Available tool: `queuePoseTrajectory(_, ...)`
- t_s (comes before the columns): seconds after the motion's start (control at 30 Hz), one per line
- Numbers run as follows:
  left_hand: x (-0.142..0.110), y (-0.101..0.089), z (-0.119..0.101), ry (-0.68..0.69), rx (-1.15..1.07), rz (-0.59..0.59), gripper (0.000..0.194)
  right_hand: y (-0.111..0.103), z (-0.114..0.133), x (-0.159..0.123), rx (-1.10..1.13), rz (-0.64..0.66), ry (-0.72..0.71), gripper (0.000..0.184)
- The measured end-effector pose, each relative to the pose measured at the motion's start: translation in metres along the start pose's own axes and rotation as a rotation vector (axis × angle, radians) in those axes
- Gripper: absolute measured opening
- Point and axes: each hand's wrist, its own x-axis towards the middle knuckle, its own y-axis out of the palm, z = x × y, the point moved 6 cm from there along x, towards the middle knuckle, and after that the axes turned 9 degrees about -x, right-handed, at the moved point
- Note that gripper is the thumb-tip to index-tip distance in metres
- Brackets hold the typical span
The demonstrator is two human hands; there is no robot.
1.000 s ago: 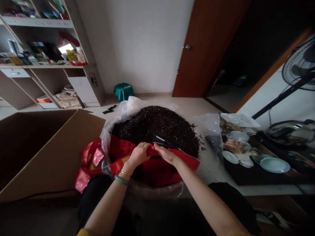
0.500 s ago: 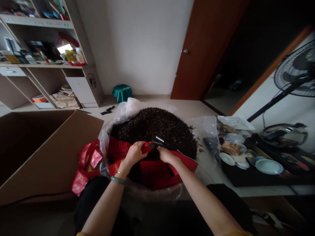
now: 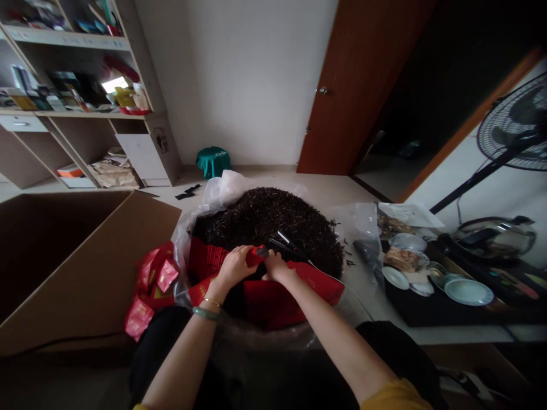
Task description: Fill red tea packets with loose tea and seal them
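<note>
My left hand [image 3: 237,266] is closed around a small red packet [image 3: 255,255], its dark end towards the right. Fingers of my right hand [image 3: 276,266] are curled against that end of the packet; the exact grip is partly hidden. Just beyond them a black hair straightener [image 3: 287,245] lies on a heap of dark loose tea leaves [image 3: 273,210], its jaws apart and its cord trailing right. Red flat packets [image 3: 207,257] stand in a row left of my hands. A larger red sheet or bag [image 3: 273,302] lies below them.
Clear plastic sheeting [image 3: 183,267] surrounds the heap. Filled red pouches [image 3: 159,279] lie beside an open cardboard box [image 3: 106,256] at left. A low table at right holds bowls [image 3: 468,291] and a glass-lidded pot [image 3: 496,233]. A standing fan [image 3: 513,125] is behind.
My right hand has let go of the hair straightener and moved left to the red packet's end. The straightener's jaws have spread wider. My left hand keeps its place.
</note>
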Motion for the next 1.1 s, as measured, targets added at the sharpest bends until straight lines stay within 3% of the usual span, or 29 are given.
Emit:
queuePoseTrajectory(0.33,0.001,0.0,0.003,-0.022,-0.007,-0.026,0.044,0.001,0.01,0.003,-0.016,-0.037,-0.061,0.075)
queuePoseTrajectory(0.5,0.0,0.002,0.006,-0.033,-0.001,-0.024,0.044,-0.006,-0.002,0.002,0.073,-0.12,-0.073,0.055)
queuePoseTrajectory(0.6,0.001,0.004,0.008,-0.05,-0.011,-0.023,0.044,-0.023,-0.018,-0.004,0.163,-0.185,-0.102,0.039)
queuePoseTrajectory(0.73,0.002,0.007,0.011,-0.074,-0.014,-0.017,0.046,-0.063,-0.033,-0.015,0.284,-0.299,-0.129,0.03)
queuePoseTrajectory(0.9,0.001,0.007,0.012,-0.091,-0.003,-0.014,0.047,-0.11,-0.025,-0.034,0.505,-0.517,-0.249,0.019)
queuePoseTrajectory(1.1,0.0,0.007,0.013,-0.09,-0.024,-0.028,0.047,-0.118,-0.001,-0.044,0.397,-0.526,-0.281,0.027)
